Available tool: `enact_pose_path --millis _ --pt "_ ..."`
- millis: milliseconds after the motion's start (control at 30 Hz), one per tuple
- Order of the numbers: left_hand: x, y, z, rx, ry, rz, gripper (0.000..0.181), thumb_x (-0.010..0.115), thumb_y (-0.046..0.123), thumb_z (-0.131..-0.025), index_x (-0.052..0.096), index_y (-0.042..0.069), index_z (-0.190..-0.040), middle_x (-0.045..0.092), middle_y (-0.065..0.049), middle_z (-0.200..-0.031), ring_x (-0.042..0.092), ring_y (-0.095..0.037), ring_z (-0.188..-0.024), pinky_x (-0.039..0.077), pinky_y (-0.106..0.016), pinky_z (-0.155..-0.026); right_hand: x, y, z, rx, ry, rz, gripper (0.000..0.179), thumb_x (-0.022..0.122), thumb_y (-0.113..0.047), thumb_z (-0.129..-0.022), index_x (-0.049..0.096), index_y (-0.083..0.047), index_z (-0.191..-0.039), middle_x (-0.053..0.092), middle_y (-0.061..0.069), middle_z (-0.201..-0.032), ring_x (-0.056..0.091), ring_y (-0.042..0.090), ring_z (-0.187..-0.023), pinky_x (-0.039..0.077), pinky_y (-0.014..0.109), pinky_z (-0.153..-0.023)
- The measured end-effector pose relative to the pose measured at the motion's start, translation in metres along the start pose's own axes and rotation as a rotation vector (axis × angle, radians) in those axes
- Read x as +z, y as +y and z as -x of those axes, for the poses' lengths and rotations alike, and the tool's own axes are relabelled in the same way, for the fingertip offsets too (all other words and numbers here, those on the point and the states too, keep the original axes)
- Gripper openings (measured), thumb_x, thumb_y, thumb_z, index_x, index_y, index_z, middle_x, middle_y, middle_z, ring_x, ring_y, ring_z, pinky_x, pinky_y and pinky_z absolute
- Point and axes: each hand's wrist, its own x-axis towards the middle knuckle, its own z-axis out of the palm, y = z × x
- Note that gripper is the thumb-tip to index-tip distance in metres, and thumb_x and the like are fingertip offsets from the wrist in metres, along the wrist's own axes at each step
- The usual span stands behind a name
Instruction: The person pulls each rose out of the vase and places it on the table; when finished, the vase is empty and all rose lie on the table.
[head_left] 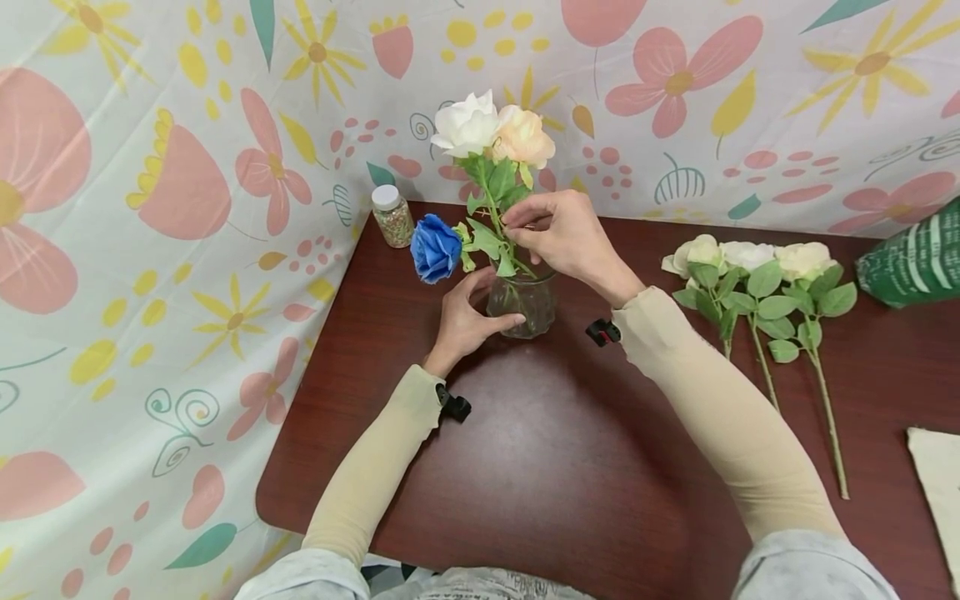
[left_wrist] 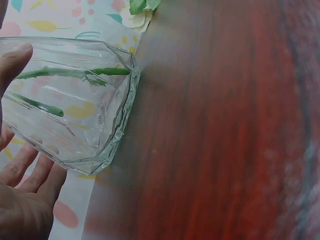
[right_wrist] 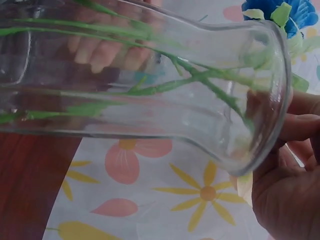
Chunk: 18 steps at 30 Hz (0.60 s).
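Two floral-print walls (head_left: 720, 192) meet behind glossy brown table (head_left: 525, 467); left hand (head_left: 467, 321) grips glass vase (head_left: 534, 307), right hand (head_left: 566, 237) pinches flower stem (head_left: 492, 210).

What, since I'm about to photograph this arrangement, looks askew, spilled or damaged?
One thing: the blue flower sticks out to the left, near the glass vase's rim, while the white flower and peach flower rise well above it, so the bunch looks lopsided. I see nothing spilled or broken.
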Motion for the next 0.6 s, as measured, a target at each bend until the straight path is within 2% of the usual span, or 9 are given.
enact_pose_path --millis 300,600 --pt "-0.0002 0.0 -0.0001 -0.004 0.003 -0.005 0.084 0.101 0.017 -0.078 0.061 0.0 -0.151 0.068 -0.021 -0.149 0.069 -0.037 -0.134 0.059 -0.041 -0.118 -0.0051 -0.0025 0.0018 0.015 -0.114 0.107 0.014 0.08 -0.005 -0.096 0.086 -0.01 -0.108 0.084 0.013 -0.1 0.076 0.041 -0.072 0.058 0.024 -0.055" --pt "0.0 -0.0004 -0.0012 0.006 -0.01 0.015 0.082 0.1 0.018 -0.079 0.062 0.004 -0.151 0.068 -0.017 -0.149 0.069 -0.035 -0.134 0.058 -0.043 -0.119 -0.0052 -0.0012 0.0013 0.016 -0.151 0.127 0.012 0.084 -0.006 -0.094 0.087 -0.011 -0.104 0.085 0.013 -0.098 0.076 0.034 -0.067 0.06 0.025 -0.056"
